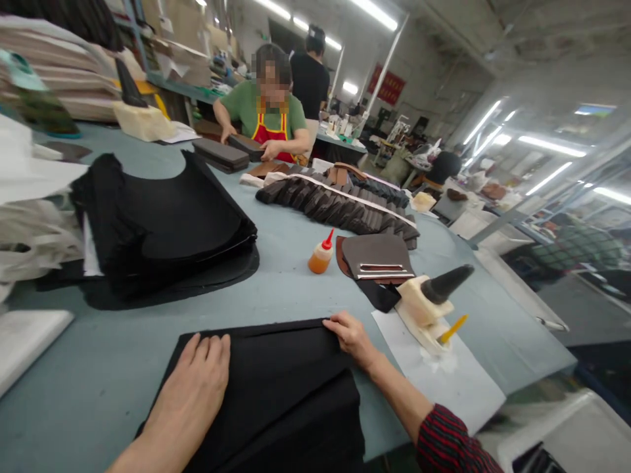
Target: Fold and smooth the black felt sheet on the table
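Note:
A black fabric piece (pixel 276 387) lies before me on the blue-grey table (pixel 280 295), with folds across it. My left hand (pixel 200 374) rests flat on its left part, fingers stretched out. At the far right corner, my right hand (pixel 349 335) pinches the fabric's edge between thumb and fingers. Beyond the cloth stands a small squeeze bottle (pixel 319 258) of orange liquid with a red nozzle. To the right, a cream-coloured container (pixel 424 309) with a black cone-shaped top and a yellow stick sits on a white sheet (pixel 458 387).
A tall stack of black fabric pieces (pixel 172 217) fills the left of the table. Grey and brown pieces (pixel 379 253) lie beyond the bottle, near a long row of dark pieces (pixel 340 200). Across the table a person in a red apron (pixel 276 125) handles dark grey blocks.

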A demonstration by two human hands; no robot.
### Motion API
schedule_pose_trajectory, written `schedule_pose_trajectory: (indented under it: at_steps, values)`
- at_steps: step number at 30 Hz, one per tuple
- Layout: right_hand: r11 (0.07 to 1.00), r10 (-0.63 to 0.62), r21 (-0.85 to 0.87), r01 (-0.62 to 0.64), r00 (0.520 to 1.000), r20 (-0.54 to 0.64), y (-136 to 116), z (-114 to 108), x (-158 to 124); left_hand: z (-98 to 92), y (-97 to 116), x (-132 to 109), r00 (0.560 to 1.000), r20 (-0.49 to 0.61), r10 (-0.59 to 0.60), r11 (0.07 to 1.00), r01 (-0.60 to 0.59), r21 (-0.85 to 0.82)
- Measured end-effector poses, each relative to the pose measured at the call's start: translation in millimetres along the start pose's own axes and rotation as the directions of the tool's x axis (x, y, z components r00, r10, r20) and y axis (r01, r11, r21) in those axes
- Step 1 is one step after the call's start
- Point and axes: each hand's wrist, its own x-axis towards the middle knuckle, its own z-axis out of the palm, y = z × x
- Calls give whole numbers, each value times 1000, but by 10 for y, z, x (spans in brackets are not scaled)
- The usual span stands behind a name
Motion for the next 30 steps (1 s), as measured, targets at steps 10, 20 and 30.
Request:
schedule_pose_trajectory:
  at_steps: [10,20,30]
  values:
    - [990,-52,-126,62,995,81,8,-27,-1,-195,234,211,997,-42,69,997,-70,-18]
    - [932,-98,-308,188,953,285,-47,-140,51,-604,664,559,997,32,69,992,-65,-109]
    - [919,-107,-337,203,953,283,-32,-172,-57,-762,1069,801,994,98,50,986,-33,-161]
